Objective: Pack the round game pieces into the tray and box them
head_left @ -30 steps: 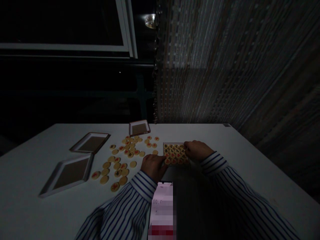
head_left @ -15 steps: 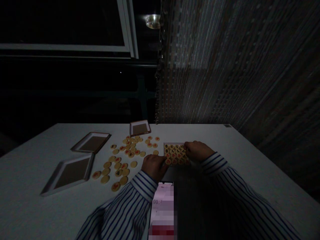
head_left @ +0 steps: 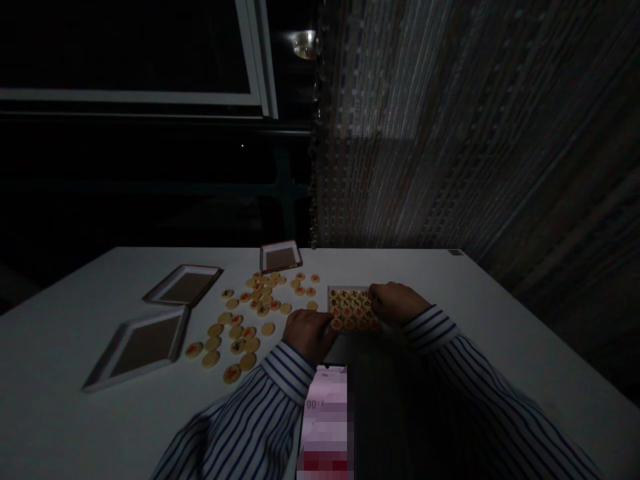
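Observation:
A shallow box sits on the white table, filled with rows of round xiangqi pieces lettered in black and red. My left hand is closed at the box's near left corner, thumb and fingers by the end of the red row. On the opposite side, my right hand has its fingers curled over the right edge, hiding part of the last column. Whether a piece is under the right fingers is hidden. Left of the box lie many loose xiangqi pieces, some face up, some blank side up.
Three shallow trays or lids, a near one, a middle one and a far one, lie left and behind the loose pieces. A lit phone is between my forearms. A bead-string curtain hangs behind the table.

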Available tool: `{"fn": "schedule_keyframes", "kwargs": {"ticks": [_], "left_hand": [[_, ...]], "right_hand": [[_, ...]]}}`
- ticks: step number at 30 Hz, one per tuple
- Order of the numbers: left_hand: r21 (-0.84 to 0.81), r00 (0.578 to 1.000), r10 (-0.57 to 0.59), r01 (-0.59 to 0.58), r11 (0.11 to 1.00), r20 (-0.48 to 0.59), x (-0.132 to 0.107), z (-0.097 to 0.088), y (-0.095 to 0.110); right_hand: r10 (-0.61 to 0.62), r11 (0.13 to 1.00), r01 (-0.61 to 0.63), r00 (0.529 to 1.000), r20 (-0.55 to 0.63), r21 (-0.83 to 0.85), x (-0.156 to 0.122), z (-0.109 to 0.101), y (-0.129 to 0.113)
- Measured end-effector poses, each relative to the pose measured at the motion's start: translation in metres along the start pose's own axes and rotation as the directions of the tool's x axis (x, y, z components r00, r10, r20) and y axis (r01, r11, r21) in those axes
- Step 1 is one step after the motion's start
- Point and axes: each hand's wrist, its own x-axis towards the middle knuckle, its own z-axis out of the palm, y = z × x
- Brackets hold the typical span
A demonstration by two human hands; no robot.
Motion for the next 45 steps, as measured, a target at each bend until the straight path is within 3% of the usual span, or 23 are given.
{"fn": "schedule_keyframes", "kwargs": {"ticks": [13,20,27,35,45], "left_hand": [[-0.086,0.986,0.008,-0.022,0.996,-0.167,-0.002,-0.006,-0.007],[-0.283,0.911,-0.252,0.16,0.946,-0.326,0.001,-0.015,-0.021],[-0.347,0.866,-0.347,0.22,0.911,-0.36,0.001,-0.023,-0.019],[-0.366,0.871,-0.325,0.186,0.912,-0.368,0.001,-0.019,-0.02],[-0.355,0.879,-0.306,0.172,0.919,-0.365,0.001,-0.017,-0.026]], "right_hand": [[-0.021,0.999,0.024,0.996,-0.09,0.025,-0.008,-0.015,-0.003],[-0.07,0.996,0.076,0.991,-0.117,0.047,-0.018,-0.029,-0.011],[-0.121,0.989,0.134,0.978,-0.172,0.069,-0.022,-0.032,-0.015],[-0.13,0.988,0.145,0.968,-0.213,0.055,-0.022,-0.029,-0.015],[-0.123,0.991,0.131,0.976,-0.18,0.033,-0.013,-0.017,-0.014]]}}
